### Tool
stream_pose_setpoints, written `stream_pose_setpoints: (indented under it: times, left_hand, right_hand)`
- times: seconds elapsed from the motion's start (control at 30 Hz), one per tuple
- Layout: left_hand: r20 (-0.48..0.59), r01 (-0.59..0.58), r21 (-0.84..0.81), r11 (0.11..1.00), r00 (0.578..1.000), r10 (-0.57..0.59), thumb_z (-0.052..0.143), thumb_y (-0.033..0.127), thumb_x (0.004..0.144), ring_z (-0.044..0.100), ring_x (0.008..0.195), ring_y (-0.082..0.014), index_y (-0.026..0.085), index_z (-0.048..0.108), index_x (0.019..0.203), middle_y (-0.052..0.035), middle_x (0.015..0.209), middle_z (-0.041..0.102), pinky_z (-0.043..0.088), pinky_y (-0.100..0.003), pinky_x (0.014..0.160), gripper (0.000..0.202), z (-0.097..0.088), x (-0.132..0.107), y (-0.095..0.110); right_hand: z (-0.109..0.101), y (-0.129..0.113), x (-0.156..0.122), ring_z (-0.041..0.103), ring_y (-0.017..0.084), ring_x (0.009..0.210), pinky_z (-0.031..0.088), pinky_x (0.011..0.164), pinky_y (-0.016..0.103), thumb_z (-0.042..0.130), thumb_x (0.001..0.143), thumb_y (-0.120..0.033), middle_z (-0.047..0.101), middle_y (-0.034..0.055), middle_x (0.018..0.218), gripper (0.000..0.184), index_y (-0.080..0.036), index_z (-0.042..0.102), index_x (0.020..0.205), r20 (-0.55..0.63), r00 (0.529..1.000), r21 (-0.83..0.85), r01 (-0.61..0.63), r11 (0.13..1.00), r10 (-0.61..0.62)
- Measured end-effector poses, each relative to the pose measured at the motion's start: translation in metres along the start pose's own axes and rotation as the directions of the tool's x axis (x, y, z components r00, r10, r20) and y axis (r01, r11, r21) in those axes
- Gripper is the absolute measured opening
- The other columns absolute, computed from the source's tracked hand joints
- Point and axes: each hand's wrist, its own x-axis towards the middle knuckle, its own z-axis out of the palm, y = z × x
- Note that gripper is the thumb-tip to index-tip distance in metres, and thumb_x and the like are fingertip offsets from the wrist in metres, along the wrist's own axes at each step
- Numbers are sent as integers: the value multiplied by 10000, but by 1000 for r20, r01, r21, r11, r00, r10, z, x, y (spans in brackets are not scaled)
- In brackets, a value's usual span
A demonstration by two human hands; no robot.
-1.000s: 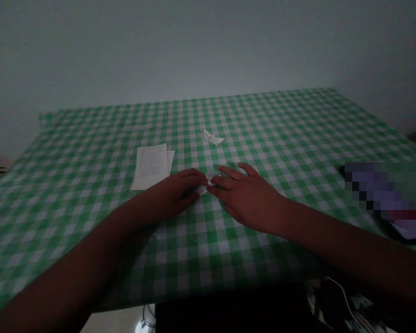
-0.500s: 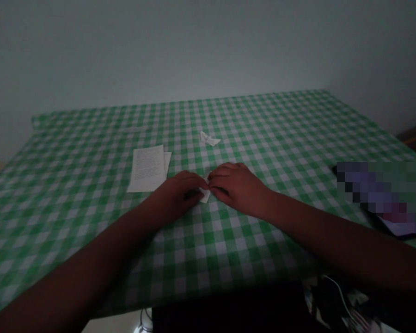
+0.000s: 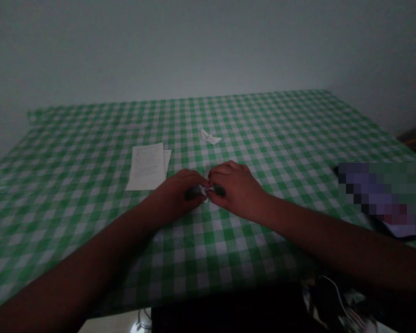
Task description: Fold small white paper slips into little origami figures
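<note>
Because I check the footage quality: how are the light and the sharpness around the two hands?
Head view: dim light, the forearms darkening toward the picture's edges; head view: the small paper between the left hand and right hand is mostly covered, its details unclear; head view: print on the larger sheet is too small to read.

— Which pattern is on the wide green-and-white tablecloth?
— It is of regular checks.
— And the flat, rectangular white paper sheet?
— It carries grey printed lines. The small held paper piece is whitish.
</note>
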Motion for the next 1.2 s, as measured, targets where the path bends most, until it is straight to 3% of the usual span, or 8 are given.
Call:
stream_pose_setpoints:
  times: [0.37,0.53,0.67,0.93,1.2]
  left_hand:
    - [66,-1,-17,1000,998,2,698,242,800,555,1126,-214,250,560,1168,-31,1173,603,464,-386,994,394,-8,-5,1]
    - [91,-75,-18,997,993,76,590,221,881,548,1136,-214,239,566,1175,-45,1171,607,458,-406,1015,295,-6,-5,2]
    - [10,-105,3,995,994,105,578,212,904,547,1140,-217,226,556,1158,-68,1184,591,463,-417,1010,255,1,-2,-2]
    - [13,-35,-27,999,999,35,683,277,854,572,1095,-214,239,503,1090,-54,1178,580,478,-415,975,299,5,-2,-3]
    - [50,4,-9,1000,999,-3,670,291,862,564,1057,-214,239,518,1135,-43,1132,569,476,-416,955,316,3,-1,3]
  right_hand:
    - [0,-2,-5,513,296,1097,375,883,433,735,750,-478,656,59,1136,402,-208,616,1023,-4,999,-24,36,999,-36]
    - [-3,10,-1,543,242,1058,377,915,403,637,861,-342,675,39,1034,183,-209,627,986,5,996,115,82,990,-84]
    - [-1,14,1,552,229,1034,392,895,381,607,854,-219,670,47,986,138,-195,618,989,-16,995,130,95,987,-94]
    - [8,4,-2,530,248,1017,402,882,399,679,783,-302,624,67,1049,285,-191,573,1023,-55,998,24,23,999,-22]
    - [3,22,7,539,253,980,419,804,379,632,798,-291,614,72,1013,217,-193,542,969,-129,986,-69,-113,991,103]
